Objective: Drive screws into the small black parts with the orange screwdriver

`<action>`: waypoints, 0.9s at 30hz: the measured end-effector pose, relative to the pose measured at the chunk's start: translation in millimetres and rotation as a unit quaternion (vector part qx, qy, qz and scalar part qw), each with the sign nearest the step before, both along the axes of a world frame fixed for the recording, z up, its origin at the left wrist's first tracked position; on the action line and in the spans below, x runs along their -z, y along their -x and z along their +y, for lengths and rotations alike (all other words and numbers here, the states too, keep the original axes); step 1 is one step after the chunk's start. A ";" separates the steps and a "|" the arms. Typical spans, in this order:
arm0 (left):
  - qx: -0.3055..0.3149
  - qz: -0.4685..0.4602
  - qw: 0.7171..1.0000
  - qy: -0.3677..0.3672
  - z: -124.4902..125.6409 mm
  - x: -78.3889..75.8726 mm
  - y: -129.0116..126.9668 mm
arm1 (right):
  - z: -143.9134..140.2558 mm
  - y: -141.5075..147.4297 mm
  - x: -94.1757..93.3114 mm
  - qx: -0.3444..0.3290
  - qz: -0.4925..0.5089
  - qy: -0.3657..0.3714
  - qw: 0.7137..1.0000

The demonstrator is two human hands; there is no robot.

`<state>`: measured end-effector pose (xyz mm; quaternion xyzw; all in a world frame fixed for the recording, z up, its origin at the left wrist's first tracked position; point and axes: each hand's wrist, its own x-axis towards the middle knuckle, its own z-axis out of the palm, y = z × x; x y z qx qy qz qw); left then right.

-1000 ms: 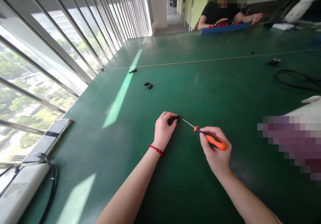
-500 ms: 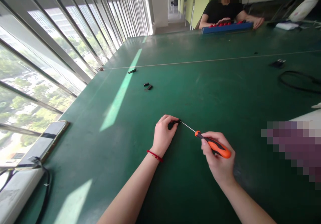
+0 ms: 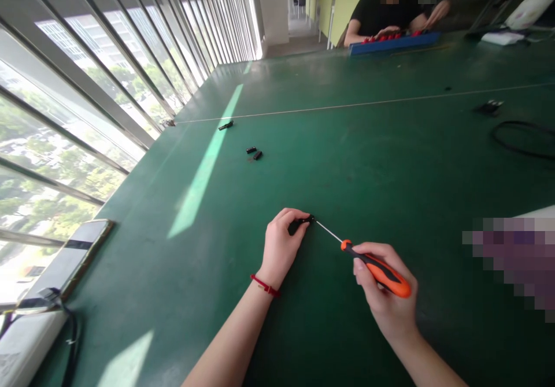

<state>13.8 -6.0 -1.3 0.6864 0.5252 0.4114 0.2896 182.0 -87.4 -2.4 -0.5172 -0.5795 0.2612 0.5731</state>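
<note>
Fingers and thumb of my left hand [image 3: 280, 239] pinch a small black part [image 3: 309, 219] close to the green tabletop; most of that part is hidden by the fingers, so its kind does not show. A red bracelet circles the left wrist. My right hand [image 3: 388, 286] is wrapped around the orange and black handle of a screwdriver [image 3: 377, 271]. Its thin metal shaft points up and left, and the tip meets or nearly meets the end of the black part.
Two small black pieces [image 3: 255, 153] and another black piece [image 3: 226, 126] lie farther back. A black cable [image 3: 520, 138] curls at right. At left are a phone-like slab [image 3: 82, 248] and a white box. Across the table, a person sits behind a blue tray [image 3: 394, 43] holding red items.
Both hands, with the black part and the screwdriver, appear slightly lower as the view shifts a little. The hold of each hand is the same. The other person's hand has lifted from the tray's edge.
</note>
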 end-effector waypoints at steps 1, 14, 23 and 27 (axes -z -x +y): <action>0.001 0.003 1.000 0.000 -0.1 0.0 -0.2 | 0.2 0.1 -0.1 -0.002 0.002 -0.002 1.000; 0.009 0.006 1.000 0.004 -1.3 -0.9 0.1 | 0.2 1.3 -1.1 0.012 0.003 -0.006 1.000; 0.011 0.007 1.000 0.000 -0.4 -0.3 -0.2 | 0.7 -3.1 -0.8 -0.020 -0.002 0.004 1.000; 0.012 0.012 1.000 0.003 -0.6 -0.8 -0.4 | 0.7 -2.5 -3.1 0.006 -0.016 0.006 1.000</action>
